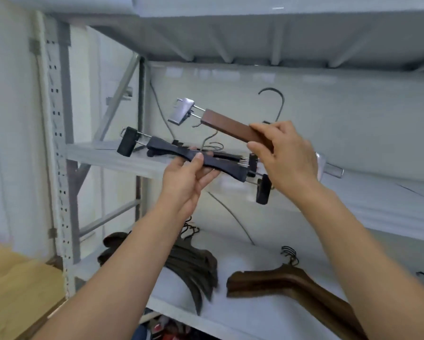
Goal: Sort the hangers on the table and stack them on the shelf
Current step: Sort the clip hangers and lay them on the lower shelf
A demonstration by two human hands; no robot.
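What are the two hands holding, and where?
Left hand holds the black clip hanger mid-bar. Right hand holds the brown clip hanger near the bar's middle.

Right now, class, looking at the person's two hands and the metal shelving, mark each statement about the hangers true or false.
1. The right hand holds a brown wooden clip hanger. True.
2. The left hand is empty. False: it grips a black clip hanger.
3. The brown hanger's visible clip is black. False: it is silver metal.
4. Dark curved wooden hangers lie on the lower shelf. True.
5. The brown hanger is held above the black one. True.
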